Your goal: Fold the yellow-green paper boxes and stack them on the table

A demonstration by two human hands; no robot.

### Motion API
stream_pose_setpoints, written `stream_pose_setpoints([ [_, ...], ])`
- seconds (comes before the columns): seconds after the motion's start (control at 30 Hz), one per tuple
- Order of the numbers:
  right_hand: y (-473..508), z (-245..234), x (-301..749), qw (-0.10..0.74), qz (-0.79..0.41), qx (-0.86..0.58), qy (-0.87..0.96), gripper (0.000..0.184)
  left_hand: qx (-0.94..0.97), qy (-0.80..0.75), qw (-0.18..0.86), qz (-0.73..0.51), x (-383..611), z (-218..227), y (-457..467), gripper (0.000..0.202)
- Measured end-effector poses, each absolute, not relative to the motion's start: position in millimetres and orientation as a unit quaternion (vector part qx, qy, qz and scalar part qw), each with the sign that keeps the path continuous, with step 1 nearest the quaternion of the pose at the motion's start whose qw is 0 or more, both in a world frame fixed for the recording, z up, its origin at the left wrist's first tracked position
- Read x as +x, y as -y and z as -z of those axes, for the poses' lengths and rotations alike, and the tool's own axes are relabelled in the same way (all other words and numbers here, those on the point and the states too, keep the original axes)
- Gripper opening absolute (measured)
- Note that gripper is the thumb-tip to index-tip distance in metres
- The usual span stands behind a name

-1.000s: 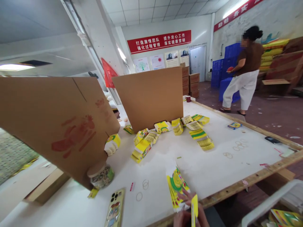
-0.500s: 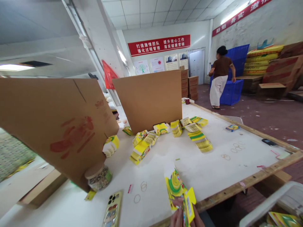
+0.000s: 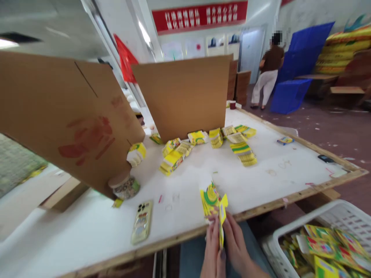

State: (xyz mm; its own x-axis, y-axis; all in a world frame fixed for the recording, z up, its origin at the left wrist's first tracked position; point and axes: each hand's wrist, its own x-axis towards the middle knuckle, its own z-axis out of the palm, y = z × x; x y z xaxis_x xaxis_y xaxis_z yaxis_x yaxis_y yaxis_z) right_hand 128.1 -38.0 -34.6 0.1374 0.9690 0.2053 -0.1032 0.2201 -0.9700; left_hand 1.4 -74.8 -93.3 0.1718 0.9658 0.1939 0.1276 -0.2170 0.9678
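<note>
At the near table edge, my left hand [image 3: 213, 247] and my right hand [image 3: 236, 243] press from both sides on a flattened yellow carton [image 3: 222, 220], which stands on edge between them with an end flap sticking up. Just beyond my fingertips lies a small pile of flat yellow-and-green cartons [image 3: 210, 197] on the white table [image 3: 188, 193]. Farther back are bundles of flat cartons [image 3: 243, 153] and more yellow cartons [image 3: 172, 160], near a tall upright cardboard sheet [image 3: 182, 96]. My fingertips are partly blurred.
A phone [image 3: 142, 222] and a lidded jar [image 3: 124, 187] are on the left, beside a leaning cardboard sheet [image 3: 84, 127]. A white basket [image 3: 290, 227] of yellow cartons stands at the lower right. A person [image 3: 268, 71] is near blue crates [image 3: 291, 94] at the back.
The view has tipped down, bringing more of my hands and the basket into sight. The carton between my hands has turned edge-on and looks narrower. The person in back has turned and stepped.
</note>
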Motion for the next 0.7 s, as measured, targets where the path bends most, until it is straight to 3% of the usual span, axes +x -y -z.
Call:
stream_pose_setpoints([
  [0.13, 37, 19, 138, 0.596, -0.488, -0.433, 0.468, 0.054, 0.675, -0.416, 0.392, -0.467, 28, 62, 77, 0.059],
  [0.23, 33, 17, 142, 0.591, -0.51, -0.462, 0.421, 0.054, 0.655, -0.406, 0.419, -0.48, 39, 47, 68, 0.06],
  [0.5, 24, 13, 145, 0.578, -0.495, -0.462, 0.456, 0.034, 0.556, -0.448, 0.514, -0.476, 37, 64, 74, 0.071],
  [0.7, 24, 15, 144, 0.56, -0.497, -0.456, 0.481, 0.036, 0.576, -0.442, 0.502, -0.471, 37, 56, 75, 0.067],
])
